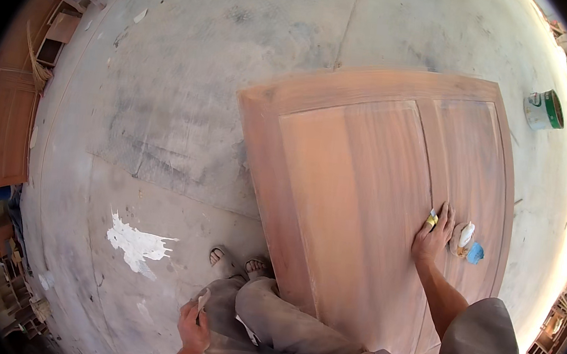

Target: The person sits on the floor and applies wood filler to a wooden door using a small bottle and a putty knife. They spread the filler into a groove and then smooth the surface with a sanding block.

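I had the right hand (432, 242) closed on a small yellow tool (431, 220) at the panelled wooden door (318, 174), toward its right edge; a white lump (467, 234) and blue piece (475, 253) sat nearer that edge. Off the door's left edge, my left hand (194, 331) pinched a pale flat piece (203, 298); a green-and-white can (538, 110) stood past the upper right corner

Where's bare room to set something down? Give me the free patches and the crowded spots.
Free: the floor left of the panel and above the white splash; the panel's wide left section, left of the right hand. Crowded: just right of that hand, where a white lump and blue lump lie close together.
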Demonstrator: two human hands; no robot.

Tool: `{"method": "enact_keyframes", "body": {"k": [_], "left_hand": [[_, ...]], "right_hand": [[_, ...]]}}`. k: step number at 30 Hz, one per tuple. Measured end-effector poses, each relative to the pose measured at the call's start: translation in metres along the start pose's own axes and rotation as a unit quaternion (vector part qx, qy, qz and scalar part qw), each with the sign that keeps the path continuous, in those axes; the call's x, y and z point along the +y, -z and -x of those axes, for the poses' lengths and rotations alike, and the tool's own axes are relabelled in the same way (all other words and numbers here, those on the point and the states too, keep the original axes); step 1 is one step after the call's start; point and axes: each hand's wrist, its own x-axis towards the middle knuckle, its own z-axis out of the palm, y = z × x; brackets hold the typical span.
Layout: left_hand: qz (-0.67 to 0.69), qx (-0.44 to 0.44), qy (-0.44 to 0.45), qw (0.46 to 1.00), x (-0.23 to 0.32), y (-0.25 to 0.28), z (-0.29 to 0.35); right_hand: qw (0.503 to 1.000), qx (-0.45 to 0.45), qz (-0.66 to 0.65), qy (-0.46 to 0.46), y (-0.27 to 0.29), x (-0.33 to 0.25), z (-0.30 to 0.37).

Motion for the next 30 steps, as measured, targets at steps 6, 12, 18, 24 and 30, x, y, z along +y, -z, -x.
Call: {"method": "enact_keyframes", "body": {"k": [6,12,18,24,30], "left_hand": [[-0.067,0.055,0.101,0.991,-0.015,0.003,-0.035],[-0.148,0.176,0.178,0.957,0.009,0.004,-0.110],[-0.154,0.246,0.100,0.952,0.030,-0.013,-0.172],[-0.136,0.199,0.052,0.969,0.053,-0.024,-0.199],[-0.114,0.185,0.035,0.975,0.051,-0.020,-0.211]], "right_hand": [[0.999,-0.036,0.034,0.015,0.003,-0.005,0.001],[0.997,-0.059,0.046,0.021,0.013,-0.011,0.005],[0.999,-0.039,0.034,0.017,0.010,-0.007,-0.007],[0.999,-0.031,0.010,0.020,0.014,-0.013,-0.006],[0.998,-0.017,-0.053,0.024,0.011,0.010,-0.005]]}}
